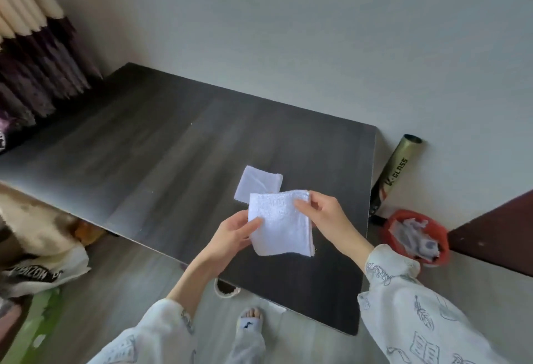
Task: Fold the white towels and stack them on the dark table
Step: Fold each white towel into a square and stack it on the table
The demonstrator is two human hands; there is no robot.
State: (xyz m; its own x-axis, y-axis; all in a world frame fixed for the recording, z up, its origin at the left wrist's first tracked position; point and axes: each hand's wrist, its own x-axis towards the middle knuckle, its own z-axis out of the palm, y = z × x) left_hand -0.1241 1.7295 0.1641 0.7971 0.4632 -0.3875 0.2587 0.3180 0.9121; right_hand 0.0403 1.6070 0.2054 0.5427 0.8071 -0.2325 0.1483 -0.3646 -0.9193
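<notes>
A folded white towel (281,224) hangs in the air above the dark table (173,144), held between both hands. My left hand (235,232) pinches its left edge with the thumb on top. My right hand (320,211) pinches its upper right corner. Behind it, a second folded white towel (256,182) lies flat on the table, partly hidden by the held one.
A red bin (415,236) with crumpled paper stands on the floor right of the table, beside a green-gold tube (395,173) leaning on the wall. Bags (43,251) lie on the floor at the left. Curtains (34,55) hang at the far left.
</notes>
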